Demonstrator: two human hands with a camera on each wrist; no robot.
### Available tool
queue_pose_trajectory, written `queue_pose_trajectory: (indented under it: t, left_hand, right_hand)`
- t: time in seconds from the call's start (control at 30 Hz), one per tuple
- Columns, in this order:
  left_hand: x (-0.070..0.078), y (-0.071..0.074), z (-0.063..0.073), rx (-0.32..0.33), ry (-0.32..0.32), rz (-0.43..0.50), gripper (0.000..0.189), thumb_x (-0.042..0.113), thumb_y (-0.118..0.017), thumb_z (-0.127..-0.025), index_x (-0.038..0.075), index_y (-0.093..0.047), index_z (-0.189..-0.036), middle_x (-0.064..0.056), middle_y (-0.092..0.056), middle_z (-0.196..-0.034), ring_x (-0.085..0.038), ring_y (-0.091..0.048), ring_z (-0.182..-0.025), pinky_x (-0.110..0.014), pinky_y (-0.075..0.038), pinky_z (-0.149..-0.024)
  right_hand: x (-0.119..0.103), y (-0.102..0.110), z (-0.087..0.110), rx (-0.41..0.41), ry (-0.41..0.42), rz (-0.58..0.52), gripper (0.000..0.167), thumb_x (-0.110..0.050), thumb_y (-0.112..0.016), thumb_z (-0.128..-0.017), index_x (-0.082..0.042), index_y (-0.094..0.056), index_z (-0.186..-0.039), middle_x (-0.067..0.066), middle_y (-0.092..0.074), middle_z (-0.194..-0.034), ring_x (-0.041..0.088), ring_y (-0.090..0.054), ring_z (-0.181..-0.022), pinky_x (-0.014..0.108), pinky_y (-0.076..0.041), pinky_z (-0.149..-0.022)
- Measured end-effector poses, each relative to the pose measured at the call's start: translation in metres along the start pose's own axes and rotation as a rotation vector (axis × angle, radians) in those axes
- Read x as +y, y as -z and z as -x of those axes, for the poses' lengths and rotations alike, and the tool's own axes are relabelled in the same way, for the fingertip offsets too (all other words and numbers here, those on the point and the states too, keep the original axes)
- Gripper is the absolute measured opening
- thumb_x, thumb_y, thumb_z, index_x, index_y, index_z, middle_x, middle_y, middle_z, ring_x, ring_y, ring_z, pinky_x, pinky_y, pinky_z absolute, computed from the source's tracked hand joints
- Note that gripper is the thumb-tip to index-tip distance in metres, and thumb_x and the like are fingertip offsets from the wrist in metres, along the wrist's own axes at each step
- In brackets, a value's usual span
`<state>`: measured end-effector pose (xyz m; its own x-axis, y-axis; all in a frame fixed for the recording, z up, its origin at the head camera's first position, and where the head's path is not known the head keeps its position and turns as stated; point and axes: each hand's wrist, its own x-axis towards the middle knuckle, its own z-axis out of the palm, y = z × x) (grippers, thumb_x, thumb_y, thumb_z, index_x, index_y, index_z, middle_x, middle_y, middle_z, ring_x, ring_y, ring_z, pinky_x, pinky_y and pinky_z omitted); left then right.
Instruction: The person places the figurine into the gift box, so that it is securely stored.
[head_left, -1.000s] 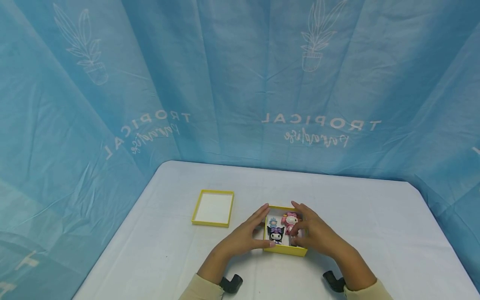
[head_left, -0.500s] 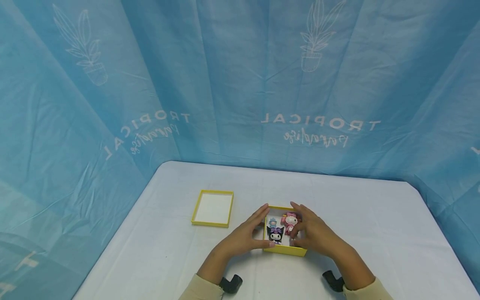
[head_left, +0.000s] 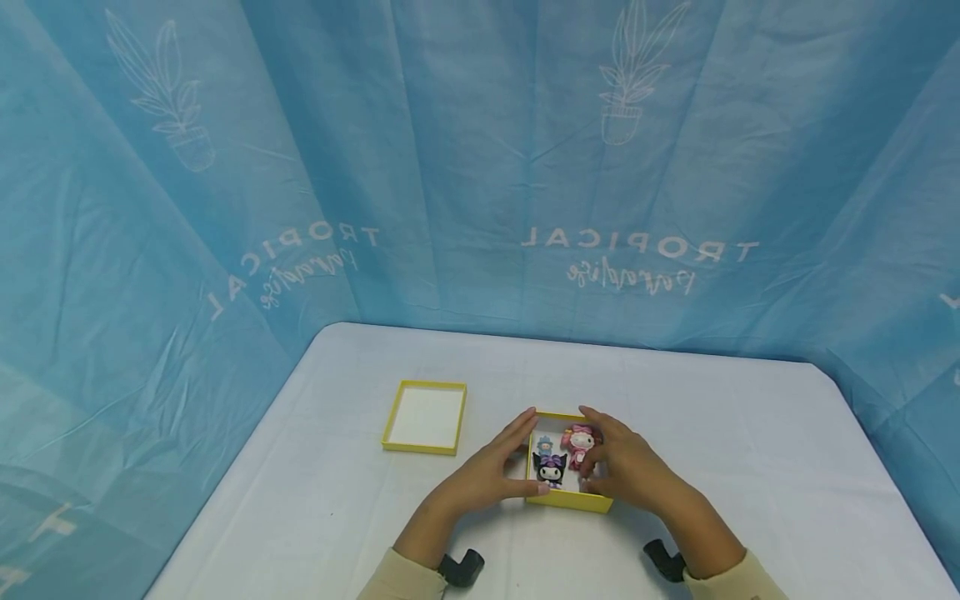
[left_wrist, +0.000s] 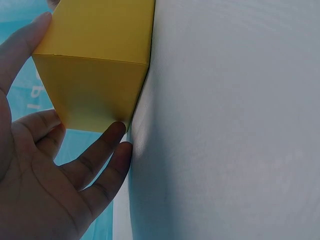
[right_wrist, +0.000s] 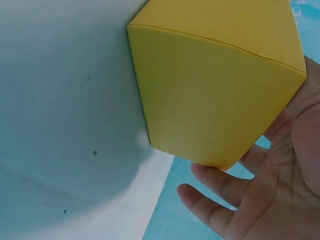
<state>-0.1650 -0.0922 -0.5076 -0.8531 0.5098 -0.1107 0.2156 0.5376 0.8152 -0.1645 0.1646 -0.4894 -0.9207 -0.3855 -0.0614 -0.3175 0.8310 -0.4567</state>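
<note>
A yellow box (head_left: 572, 500) with a white inside stands open on the white-covered table. Inside it lie a black-and-white Kuromi figurine (head_left: 551, 473), a small blue figurine (head_left: 545, 447) and a pink figurine (head_left: 579, 443). My left hand (head_left: 491, 471) holds the box's left side, thumb at the near corner and fingers toward the far corner. Across the right side reaches my right hand (head_left: 637, 467). Its thumb and index finger dip into the box beside the pink figurine; what lies between them is hidden. In the right wrist view, other fingers (right_wrist: 220, 180) sit by the box's outer wall.
To the left of the box lies its shallow yellow-rimmed lid (head_left: 425, 417), white inside facing up. A blue printed curtain (head_left: 465, 167) hangs behind and beside the table (head_left: 675, 392). Black wrist-worn pieces (head_left: 462, 568) show near both sleeves.
Both hands stay at the box and barely move. The right thumb and index finger shift slightly within it, and the dark bit near the thumb is no longer seen.
</note>
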Motion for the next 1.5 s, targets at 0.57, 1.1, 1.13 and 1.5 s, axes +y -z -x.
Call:
queue_pose_trajectory:
  t: [0.57, 1.1, 1.13, 1.5]
  left_hand:
    - [-0.001, -0.001, -0.001, 0.004, -0.003, -0.007, 0.101, 0.059, -0.077, -0.081, 0.048, -0.013, -0.159, 0.028, -0.003, -0.167, -0.025, -0.013, -0.159, -0.06, -0.022, -0.125]
    - [0.001, 0.0, 0.0, -0.002, -0.007, 0.0, 0.102, 0.057, -0.077, -0.083, 0.042, -0.014, -0.161, 0.029, -0.002, -0.167, -0.026, -0.013, -0.159, -0.058, -0.022, -0.126]
    - [0.001, 0.0, 0.0, -0.003, -0.005, 0.0, 0.102, 0.057, -0.077, -0.083, 0.042, -0.014, -0.161, 0.03, -0.002, -0.166, -0.025, -0.012, -0.159, -0.058, -0.022, -0.126]
    - [0.0, 0.0, -0.001, 0.017, -0.01, 0.009, 0.102, 0.057, -0.079, -0.081, 0.045, -0.015, -0.16, 0.028, -0.005, -0.167, -0.026, -0.014, -0.159, -0.057, -0.024, -0.125]
  right_hand:
    - [-0.003, 0.002, 0.002, 0.012, 0.006, 0.037, 0.017, -0.027, -0.092, -0.072, -0.031, -0.076, -0.072, 0.009, -0.035, -0.164, 0.039, -0.032, -0.151, 0.066, -0.031, -0.118]
    - [0.016, 0.001, 0.0, 0.009, 0.099, -0.186, 0.016, -0.024, -0.086, -0.081, -0.036, -0.076, -0.081, 0.012, -0.034, -0.164, 0.044, -0.031, -0.15, 0.069, -0.032, -0.117]
    - [0.018, 0.001, 0.0, 0.007, 0.105, -0.214, 0.013, -0.024, -0.085, -0.082, -0.035, -0.077, -0.084, 0.012, -0.034, -0.164, 0.045, -0.03, -0.15, 0.07, -0.032, -0.116]
    - [0.028, -0.001, 0.003, 0.007, 0.112, -0.421, 0.038, -0.028, -0.076, -0.092, -0.023, -0.069, -0.129, 0.013, -0.029, -0.166, 0.047, -0.025, -0.152, 0.074, -0.033, -0.112]
